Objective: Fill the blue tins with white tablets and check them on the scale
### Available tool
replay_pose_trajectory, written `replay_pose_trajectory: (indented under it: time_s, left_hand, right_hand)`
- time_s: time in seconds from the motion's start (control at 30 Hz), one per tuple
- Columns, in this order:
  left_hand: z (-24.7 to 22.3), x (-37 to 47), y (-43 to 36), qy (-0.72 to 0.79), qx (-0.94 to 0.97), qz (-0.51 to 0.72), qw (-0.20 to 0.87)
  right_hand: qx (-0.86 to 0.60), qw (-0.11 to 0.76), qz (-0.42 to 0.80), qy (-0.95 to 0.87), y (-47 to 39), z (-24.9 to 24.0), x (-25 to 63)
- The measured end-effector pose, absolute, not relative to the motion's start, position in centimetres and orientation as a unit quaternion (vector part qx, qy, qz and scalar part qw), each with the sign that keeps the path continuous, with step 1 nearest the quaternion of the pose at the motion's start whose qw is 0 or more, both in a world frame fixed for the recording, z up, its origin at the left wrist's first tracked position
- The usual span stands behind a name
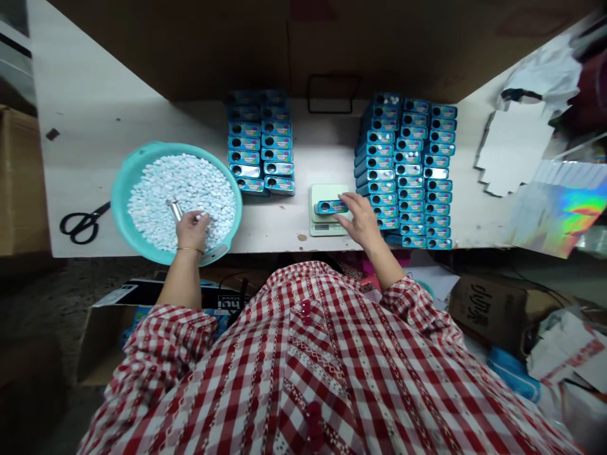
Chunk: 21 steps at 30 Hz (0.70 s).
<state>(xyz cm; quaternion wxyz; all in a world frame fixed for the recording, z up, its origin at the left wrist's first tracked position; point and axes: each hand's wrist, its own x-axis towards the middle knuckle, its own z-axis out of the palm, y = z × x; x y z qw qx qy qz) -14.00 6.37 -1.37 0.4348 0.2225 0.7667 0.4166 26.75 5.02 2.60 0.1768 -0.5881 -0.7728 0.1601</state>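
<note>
From my remote seat, taking the frame's middle as the dial's centre, I see the small blue rectangular tin with a round dark opening (326,207) just off centre toward 2 o'clock, lying on a pale flat kitchen scale (327,191). The right hand (363,221) has thumb and fingers parted around the tin's 3 o'clock end; whether they press on it, I cannot tell. At 9 o'clock, the left hand (191,232) curls closed on a silvery narrow metal scoop (175,209) among small white pellets (190,177) in a round turquoise plastic bowl (120,208). I judge the tin light, stiff and rather slick, best pinched by its long edges, clear of the opening. The pellets look hard, light and prone to rolling.
</note>
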Motion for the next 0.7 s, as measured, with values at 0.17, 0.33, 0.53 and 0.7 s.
replay_pose_trajectory:
  time_s: [0.17, 0.33, 0.53, 0.7]
  left_hand:
    - [2.0, -15.0, 5.8, 0.555, -0.009, 0.591, 0.585]
    - [2.9, -14.4, 4.8, 0.483, -0.082, 0.618, 0.615]
    - [2.4, -12.9, 3.9, 0.447, -0.096, 0.591, 0.665]
    - [2.1, -12.8, 3.4, 0.447, -0.088, 0.581, 0.675]
  right_hand:
    - [-0.580, -0.006, 0.142, -0.802, 6.4, 2.7, 24.6]
    - [-0.515, -0.031, 0.139, -0.845, 7.3, 3.1, 19.4]
    - [-0.445, 0.005, 0.151, -0.883, 9.3, 0.2, 9.1]
    - [-0.420, 0.040, 0.144, -0.895, 10.0, -0.5, 10.0]
